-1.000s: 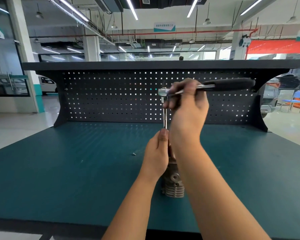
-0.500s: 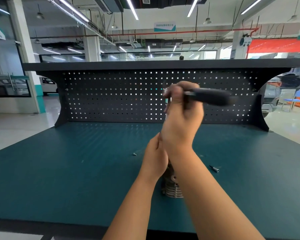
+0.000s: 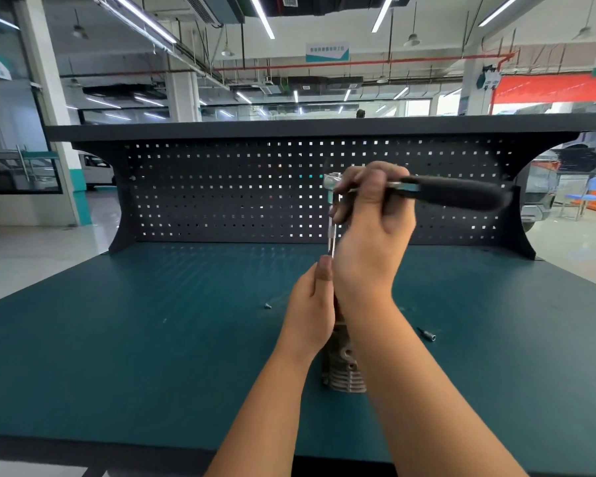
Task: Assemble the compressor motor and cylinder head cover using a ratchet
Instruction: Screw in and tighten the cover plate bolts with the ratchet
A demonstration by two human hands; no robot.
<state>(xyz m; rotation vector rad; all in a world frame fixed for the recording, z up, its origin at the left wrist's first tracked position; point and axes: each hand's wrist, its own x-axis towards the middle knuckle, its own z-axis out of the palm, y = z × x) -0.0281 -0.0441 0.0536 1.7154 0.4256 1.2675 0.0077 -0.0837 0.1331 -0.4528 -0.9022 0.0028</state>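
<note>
A grey finned compressor cylinder [image 3: 344,371] stands on the green bench [image 3: 152,339], mostly hidden behind my wrists. My right hand [image 3: 372,228] is closed around the ratchet [image 3: 455,192] near its head; the black handle points right and a thin extension bar [image 3: 332,235] drops straight down from the head. My left hand [image 3: 312,311] wraps the lower end of that bar, thumb up, just above the cylinder. Where the bar meets the part is hidden.
A small loose screw [image 3: 268,306] lies on the bench left of my hands. A loose socket bit [image 3: 427,334] lies to the right. A dark pegboard back panel [image 3: 221,187] with a shelf closes off the far edge of the bench.
The ratchet handle swung in toward me half a second ago and has swung back out to the right. My left hand has stayed on the bar.
</note>
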